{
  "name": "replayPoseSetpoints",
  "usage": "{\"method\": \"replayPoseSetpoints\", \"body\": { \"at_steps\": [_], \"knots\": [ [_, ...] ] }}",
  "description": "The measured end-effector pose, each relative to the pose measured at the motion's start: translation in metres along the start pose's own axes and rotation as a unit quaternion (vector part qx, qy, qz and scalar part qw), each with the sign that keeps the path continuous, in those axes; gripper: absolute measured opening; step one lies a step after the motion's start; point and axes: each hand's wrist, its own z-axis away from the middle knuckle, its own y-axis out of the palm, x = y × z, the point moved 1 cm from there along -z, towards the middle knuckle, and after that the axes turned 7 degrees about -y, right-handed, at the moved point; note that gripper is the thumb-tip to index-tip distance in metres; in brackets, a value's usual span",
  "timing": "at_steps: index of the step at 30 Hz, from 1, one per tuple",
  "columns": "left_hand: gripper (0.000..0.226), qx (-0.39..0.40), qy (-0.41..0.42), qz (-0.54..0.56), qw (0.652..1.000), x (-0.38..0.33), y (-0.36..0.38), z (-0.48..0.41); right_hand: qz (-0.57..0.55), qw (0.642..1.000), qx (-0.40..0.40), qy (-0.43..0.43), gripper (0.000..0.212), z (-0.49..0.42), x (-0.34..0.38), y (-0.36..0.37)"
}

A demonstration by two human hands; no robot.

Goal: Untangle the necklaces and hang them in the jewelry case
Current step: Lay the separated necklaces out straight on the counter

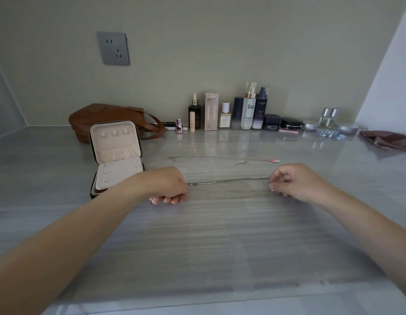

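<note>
1. Pink-lined jewelry case [116, 155] stands open at centre left of the frame on the grey table [220, 235], lid upright, close to the left wrist.
2. Left hand [168, 185], fingers curled under, grips one end of a flat silver chain [229, 180].
3. That chain runs straight across mid-frame between both hands; a thinner necklace [220, 157] with a pink pendant lies just above it.
4. Right hand [292, 180] pinches the chain's other end with curled fingers.

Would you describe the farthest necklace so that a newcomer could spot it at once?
Find the open jewelry case at the left of the grey countertop. Right of it, beyond the thick chain pinched between the left hand and right hand, lies a silver necklace. It alone ends in a pink charm.
</note>
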Motion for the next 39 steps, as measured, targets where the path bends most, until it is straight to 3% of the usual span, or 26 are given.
{"method": "replayPoseSetpoints", "body": {
  "at_steps": [11,19,28,39],
  "knots": [
    [0.025,0.025,0.017,0.025,0.999,0.009,-0.006,-0.005,-0.010,1.000,-0.008,0.007,0.007,-0.003,-0.001,0.002],
    [0.026,0.060,0.037,0.104,0.992,0.018,-0.007,-0.006,-0.171,0.983,-0.025,0.052,0.009,0.005,0.004,-0.013],
    [0.025,0.066,0.053,0.146,0.986,0.022,-0.006,-0.006,-0.299,0.954,-0.033,0.011,0.005,0.014,0.045,-0.034],
    [0.022,0.080,0.075,0.192,0.975,0.020,-0.005,-0.005,-0.198,0.978,-0.054,-0.017,0.014,-0.003,0.062,-0.046]
  ]
}}
